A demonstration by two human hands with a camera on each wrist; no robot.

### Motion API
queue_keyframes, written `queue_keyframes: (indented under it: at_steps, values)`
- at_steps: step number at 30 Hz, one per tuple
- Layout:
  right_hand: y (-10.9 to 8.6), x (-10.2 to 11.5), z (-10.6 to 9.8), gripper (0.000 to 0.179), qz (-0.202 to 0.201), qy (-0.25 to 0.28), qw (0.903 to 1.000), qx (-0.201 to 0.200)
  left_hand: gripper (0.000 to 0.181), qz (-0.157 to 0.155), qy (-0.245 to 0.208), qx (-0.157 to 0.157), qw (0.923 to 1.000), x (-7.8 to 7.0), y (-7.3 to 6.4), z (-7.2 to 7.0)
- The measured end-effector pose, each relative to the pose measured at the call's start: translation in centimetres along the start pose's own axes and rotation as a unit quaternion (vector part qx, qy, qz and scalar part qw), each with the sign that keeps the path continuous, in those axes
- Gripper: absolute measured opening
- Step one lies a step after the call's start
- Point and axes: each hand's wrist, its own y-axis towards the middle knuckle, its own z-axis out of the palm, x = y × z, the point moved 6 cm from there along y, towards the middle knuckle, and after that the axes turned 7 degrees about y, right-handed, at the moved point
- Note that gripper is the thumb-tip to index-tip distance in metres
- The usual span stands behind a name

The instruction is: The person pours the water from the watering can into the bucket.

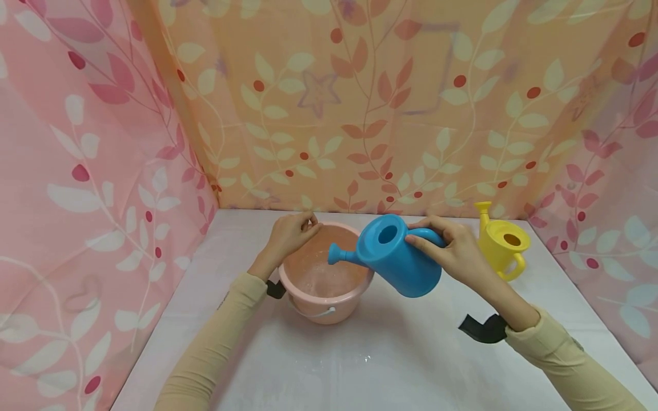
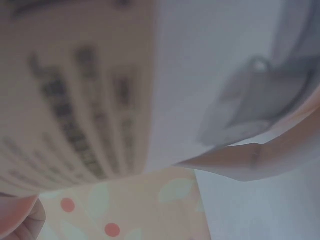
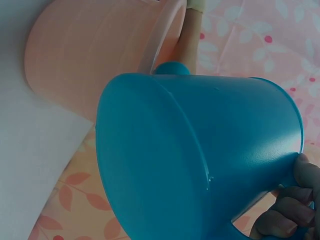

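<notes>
My left hand [image 1: 292, 233] pinches the rim of a pink bucket [image 1: 349, 311] at its back left. The bucket stands upright, with clear water [image 1: 326, 278] inside and its thin white handle hanging at the front. My right hand [image 1: 457, 251] grips the handle of a blue watering can [image 1: 408, 271], held tilted to the left over the bucket's right side. Its spout [image 1: 341, 255] reaches over the bucket's opening. In the right wrist view the can's base [image 3: 150, 160] faces the camera, and fingers [image 3: 290, 210] curl round the handle.
A yellow watering can [image 1: 496, 237] stands at the back right, behind my right wrist. Water drops [image 1: 367, 358] lie on the white table [image 1: 401, 342] in front of the bucket. Floral cloth [image 1: 319, 142] hangs at the back and both sides. Black straps show at both wrists.
</notes>
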Motion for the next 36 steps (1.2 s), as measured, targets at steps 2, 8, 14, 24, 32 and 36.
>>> queue_keyframes:
  at_steps: [2, 8, 14, 24, 32, 36]
  values:
    - [-0.02, -0.03, -0.01, 0.025, 0.000, 0.000, 1.0000, 0.000, 0.015, -0.001, 0.001, 0.000, 1.0000, 0.04, 0.03, 0.05]
    - [-0.09, -0.08, -0.02, 0.024, 0.000, 0.000, 1.0000, 0.001, 0.015, -0.009, 0.002, 0.003, 1.0000, 0.18, 0.05, 0.15]
    - [-0.15, 0.03, 0.02, 0.024, 0.000, -0.001, 1.0000, 0.002, 0.014, -0.017, 0.000, 0.005, 0.9998, 0.29, 0.00, 0.21]
    - [-0.16, 0.17, 0.00, 0.024, -0.001, 0.002, 1.0000, 0.002, 0.013, -0.021, 0.002, 0.004, 0.9998, 0.36, 0.10, 0.19]
    - [-0.15, 0.34, -0.02, 0.023, -0.005, 0.000, 1.0000, 0.002, 0.012, -0.024, -0.002, 0.001, 0.9997, 0.39, 0.03, 0.08]
    - [-0.17, 0.38, -0.01, 0.023, -0.008, -0.001, 1.0000, 0.001, 0.014, -0.024, -0.003, -0.001, 0.9997, 0.34, 0.01, 0.00]
